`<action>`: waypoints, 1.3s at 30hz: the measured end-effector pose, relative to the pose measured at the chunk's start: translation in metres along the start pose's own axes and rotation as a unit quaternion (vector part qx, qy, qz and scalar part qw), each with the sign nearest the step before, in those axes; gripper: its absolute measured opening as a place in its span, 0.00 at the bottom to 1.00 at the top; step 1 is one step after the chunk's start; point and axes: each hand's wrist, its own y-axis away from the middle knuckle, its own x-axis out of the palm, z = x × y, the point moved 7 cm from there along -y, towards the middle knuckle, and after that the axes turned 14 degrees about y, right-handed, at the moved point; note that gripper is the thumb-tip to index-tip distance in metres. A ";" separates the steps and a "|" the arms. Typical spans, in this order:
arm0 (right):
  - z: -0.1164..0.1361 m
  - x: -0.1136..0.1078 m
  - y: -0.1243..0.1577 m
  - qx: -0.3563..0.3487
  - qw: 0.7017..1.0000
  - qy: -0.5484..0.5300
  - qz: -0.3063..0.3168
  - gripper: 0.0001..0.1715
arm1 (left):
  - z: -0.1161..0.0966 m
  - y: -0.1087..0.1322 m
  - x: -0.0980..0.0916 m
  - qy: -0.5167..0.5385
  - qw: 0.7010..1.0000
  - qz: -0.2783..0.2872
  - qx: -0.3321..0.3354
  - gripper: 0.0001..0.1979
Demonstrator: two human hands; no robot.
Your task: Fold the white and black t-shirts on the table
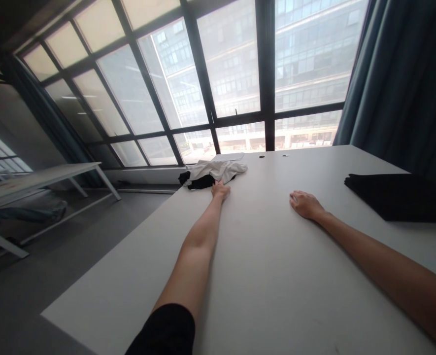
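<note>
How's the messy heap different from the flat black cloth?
The heap is white and black; the flat cloth is all black. The heap is crumpled; the flat cloth looks smooth. The left hand touches the heap; no hand touches the flat cloth. Both lie on the white table.

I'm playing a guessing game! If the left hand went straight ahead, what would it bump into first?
Probably the white cloth or the black cloth heaped together: the left hand is right at their near edge, and which colour comes first is hard to tell.
</note>
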 end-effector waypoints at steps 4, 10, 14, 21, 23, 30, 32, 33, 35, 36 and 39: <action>0.000 0.001 -0.001 -0.002 1.000 -0.003 -0.003 0.25 | -0.009 0.003 -0.001 0.002 0.999 0.009 0.045 0.35; -0.001 0.001 -0.001 -0.004 1.000 0.000 -0.003 0.25 | -0.055 0.032 -0.001 0.024 0.983 0.013 0.180 0.22; 0.000 0.001 0.000 -0.006 1.000 0.001 0.000 0.26 | -0.098 0.066 0.006 0.039 0.959 0.029 0.279 0.19; 0.000 0.000 0.000 -0.008 1.000 0.001 0.003 0.25 | -0.169 0.150 0.035 0.043 0.902 0.091 0.420 0.14; -0.001 -0.001 0.000 -0.007 1.000 0.000 0.002 0.25 | -0.183 0.170 0.045 0.037 0.891 0.110 0.439 0.15; -0.001 0.001 0.000 -0.007 1.000 -0.007 0.001 0.24 | -0.154 0.130 0.019 0.018 0.954 0.038 0.295 0.21; -0.002 0.001 -0.001 -0.008 1.000 -0.010 -0.003 0.23 | -0.130 0.109 0.013 0.006 0.968 0.032 0.249 0.23; -0.002 0.001 -0.001 -0.008 1.000 -0.012 -0.006 0.23 | -0.120 0.101 0.013 -0.002 0.972 0.039 0.231 0.24; -0.002 0.000 -0.001 -0.008 1.000 -0.018 -0.010 0.23 | -0.102 0.091 0.021 -0.018 0.978 0.066 0.198 0.28; -0.002 0.000 -0.001 -0.008 1.000 -0.021 -0.013 0.23 | -0.096 0.089 0.026 -0.025 0.979 0.079 0.186 0.29; -0.001 -0.005 0.000 -0.010 0.999 -0.033 -0.028 0.26 | -0.091 0.089 0.039 -0.041 0.981 0.099 0.162 0.31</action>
